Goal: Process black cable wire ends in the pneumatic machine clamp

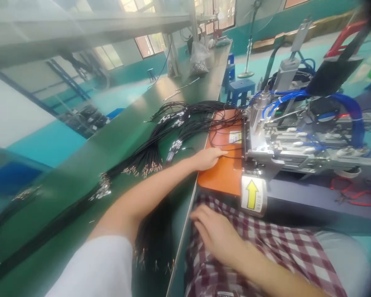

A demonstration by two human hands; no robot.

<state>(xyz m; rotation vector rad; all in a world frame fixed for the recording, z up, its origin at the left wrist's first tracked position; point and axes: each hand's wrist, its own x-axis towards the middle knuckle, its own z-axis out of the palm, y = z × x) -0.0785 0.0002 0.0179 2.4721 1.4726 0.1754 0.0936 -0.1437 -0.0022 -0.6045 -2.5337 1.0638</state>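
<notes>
My left hand point(208, 159) reaches over the orange plate point(221, 177) with its fingers pinched together on a thin black cable point(233, 157). The cable runs from my fingertips into the front of the metal machine point(262, 144). My right hand point(216, 233) hovers over or rests on my checkered apron point(281, 243), near the table edge; its fingers are loosely bent, a little apart, with nothing seen in them. Left of the plate lie bundles of black cables point(148, 154) with copper-coloured and white or silvery ends. Some strands trail across the plate.
A yellow-arrow label point(252, 194) is on the machine's front corner. Red-handled pliers point(355, 198) lie right of it. The green table point(74, 177) holds more long cable bundles. A plastic bag point(199, 60) and blue stools point(241, 88) stand farther back.
</notes>
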